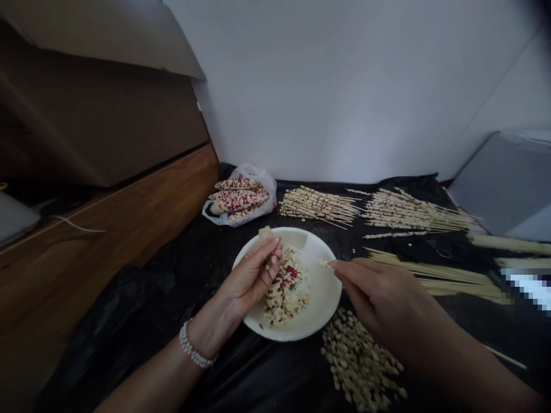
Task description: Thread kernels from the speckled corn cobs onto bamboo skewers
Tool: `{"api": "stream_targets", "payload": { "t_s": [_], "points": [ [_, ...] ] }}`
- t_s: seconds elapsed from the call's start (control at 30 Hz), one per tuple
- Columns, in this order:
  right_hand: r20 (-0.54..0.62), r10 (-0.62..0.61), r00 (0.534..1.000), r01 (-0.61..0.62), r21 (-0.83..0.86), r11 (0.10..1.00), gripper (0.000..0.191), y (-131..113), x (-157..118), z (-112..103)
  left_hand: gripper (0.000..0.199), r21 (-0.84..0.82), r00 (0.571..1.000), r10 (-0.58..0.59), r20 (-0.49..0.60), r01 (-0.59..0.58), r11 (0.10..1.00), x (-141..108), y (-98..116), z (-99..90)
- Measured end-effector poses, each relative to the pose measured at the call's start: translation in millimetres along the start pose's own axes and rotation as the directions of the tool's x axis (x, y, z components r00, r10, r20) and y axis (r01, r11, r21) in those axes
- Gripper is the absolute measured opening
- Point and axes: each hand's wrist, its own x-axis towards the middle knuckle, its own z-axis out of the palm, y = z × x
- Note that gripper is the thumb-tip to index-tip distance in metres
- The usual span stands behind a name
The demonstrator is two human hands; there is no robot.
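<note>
My left hand (253, 272) is over the left side of a white bowl (321, 310). Its fingers are closed round a piece of corn cob (265, 232), whose pale, bare end sticks out above them. Loose kernels (286, 310), cream and dark red, lie in the bowl. At the bowl's right rim my right hand (365, 281) is closed in a pinch on a thin skewer. The skewer's pale tip (326, 263) points into the bowl. A thin stick (505, 357) in line with it shows beyond my right forearm; the stretch between is hidden.
Speckled corn cobs (239, 198) lie in a clear plastic bag behind the bowl. Two bundles of kernel-covered skewers (318, 205) (400, 209) lie to its right, with bare skewers (434, 269) nearer. A pile of seeds (357, 361) sits on the black sheet (172, 298) before my right hand.
</note>
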Motion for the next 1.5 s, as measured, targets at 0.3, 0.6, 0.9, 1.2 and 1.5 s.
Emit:
{"api": "stream_targets", "payload": {
  "t_s": [0.3, 0.6, 0.9, 1.2, 1.5],
  "points": [
    [0.012, -0.009, 1.000, 0.009, 0.030, 0.999, 0.025, -2.2, -0.4, 1.4, 0.014, 0.013, 0.999, -0.031, 0.035, 0.031, 0.999, -0.9, -4.3, -2.3],
    [0.036, 0.023, 0.999, -0.024, 0.034, 0.999, 0.024, -1.2, -0.3, 4.6, 0.014, 0.023, 1.000, -0.024, -0.002, 0.024, 0.999, -3.5, -5.1, 3.2],
    [0.031, 0.012, 0.999, -0.013, 0.020, 1.000, 0.024, -1.1, -0.9, 4.9, 0.013, -0.018, 0.999, -0.027, -0.024, 0.027, 0.999, 0.5, -4.5, -0.7],
    [0.046, 0.020, 0.999, -0.021, 0.032, 0.999, 0.024, -0.7, 0.0, 3.4, 0.015, -0.018, 0.999, -0.017, -0.027, 0.017, 1.000, 1.1, -5.0, -1.0],
    [0.033, 0.011, 0.999, -0.009, -0.053, 0.999, 0.025, -4.0, -1.2, 9.2, 0.012, 0.036, 1.000, -0.009, -0.028, 0.010, 0.999, 0.5, -6.7, -1.3]
  ]
}}
